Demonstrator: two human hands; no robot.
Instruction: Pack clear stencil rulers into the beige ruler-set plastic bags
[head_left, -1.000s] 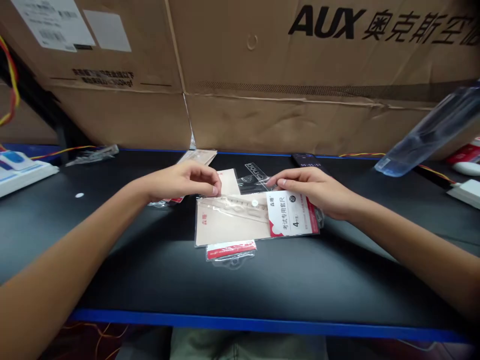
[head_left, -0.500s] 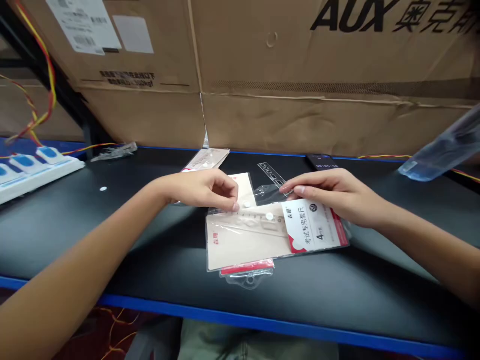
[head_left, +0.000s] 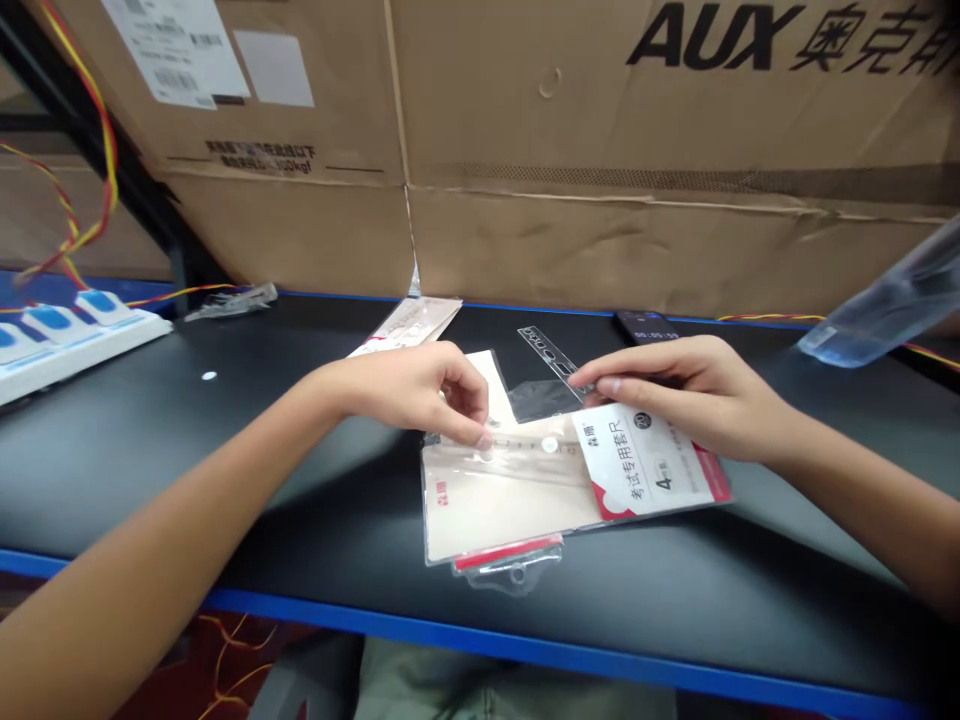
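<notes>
A clear plastic ruler-set packet [head_left: 495,510] with a cream backing lies across the middle of the table. Its white and red label [head_left: 637,480] is at the right end. My left hand [head_left: 431,395] has thumb and index finger pinched at the packet's far edge, beside a white round snap. At the label's far edge, my right hand [head_left: 682,390] grips the packet between thumb and fingers. Underneath, crosswise, lies a second packet [head_left: 510,570], its red strip and clear hanging tab showing. A clear stencil ruler [head_left: 546,352] lies beyond, its near end by my right fingertips.
Another packet [head_left: 412,320] lies behind my left hand. A phone [head_left: 645,327] sits near the back edge. At left are a power strip [head_left: 82,325] and a small white disc [head_left: 209,376]. Clear plastic wrap [head_left: 877,300] leans at right. A large cardboard box [head_left: 525,240] stands behind.
The top packet has shifted slightly right and toward me, with both hands moving along. My left pinch has slid a little to the right. The view has also moved slightly.
</notes>
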